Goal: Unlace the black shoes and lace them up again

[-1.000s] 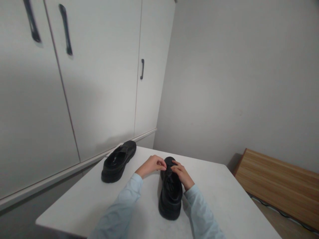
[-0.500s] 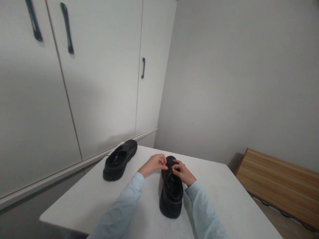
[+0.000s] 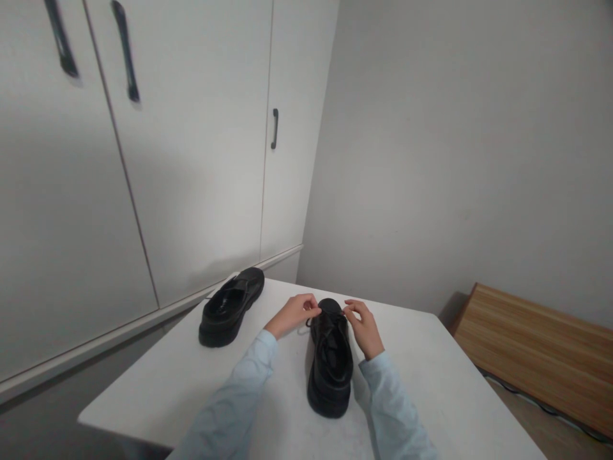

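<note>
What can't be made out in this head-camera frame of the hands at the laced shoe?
- Laces of the near shoe: black on black and too small; knot state unreadable.
- Left hand and right hand: each grip pinches at the lace area, but the fingertips hide what is pinched.
- Far shoe: inside too dark to read.
- Wooden bench: cut off by the right edge.
- Table: near side cut off by the bottom edge.

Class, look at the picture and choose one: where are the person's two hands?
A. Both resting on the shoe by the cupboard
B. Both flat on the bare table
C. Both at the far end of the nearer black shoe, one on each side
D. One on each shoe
C: the left hand and right hand pinch at the far end of the nearer black shoe, while the other shoe lies untouched near the cupboard.
</note>
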A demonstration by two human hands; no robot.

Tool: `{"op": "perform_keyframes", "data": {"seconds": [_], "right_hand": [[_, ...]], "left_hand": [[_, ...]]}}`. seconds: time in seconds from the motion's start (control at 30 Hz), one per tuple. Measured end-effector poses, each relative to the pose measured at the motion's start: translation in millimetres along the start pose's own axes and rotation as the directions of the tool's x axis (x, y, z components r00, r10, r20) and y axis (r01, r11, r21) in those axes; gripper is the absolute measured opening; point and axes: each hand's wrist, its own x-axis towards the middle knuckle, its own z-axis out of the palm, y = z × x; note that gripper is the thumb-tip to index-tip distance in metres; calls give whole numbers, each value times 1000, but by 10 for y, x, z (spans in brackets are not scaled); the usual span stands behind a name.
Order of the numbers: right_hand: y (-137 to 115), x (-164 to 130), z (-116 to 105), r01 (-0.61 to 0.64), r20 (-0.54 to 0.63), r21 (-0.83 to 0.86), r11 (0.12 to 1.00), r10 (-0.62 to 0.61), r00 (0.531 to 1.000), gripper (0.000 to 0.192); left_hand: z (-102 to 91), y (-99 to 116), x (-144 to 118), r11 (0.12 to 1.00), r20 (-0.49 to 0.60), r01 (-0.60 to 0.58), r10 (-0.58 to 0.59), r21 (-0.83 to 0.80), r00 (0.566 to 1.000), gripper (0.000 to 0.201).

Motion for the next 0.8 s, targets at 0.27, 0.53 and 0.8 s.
{"op": "perform_keyframes", "data": {"seconds": [0.27, 0.53, 0.8], "right_hand": [[-70, 38, -187, -79, -92, 374, 924, 122, 988, 31], [-200, 66, -428, 37, -169, 691, 722, 112, 979, 28], [-196, 74, -603, 51, -169, 756, 653, 119, 978, 30]], "left_hand": [[8, 77, 6, 960, 67, 53, -36, -275, 997, 19], [118, 233, -57, 998, 104, -54, 57, -39, 993, 40], [162, 254, -70, 989, 243, -142, 130, 31, 961, 44]]}}
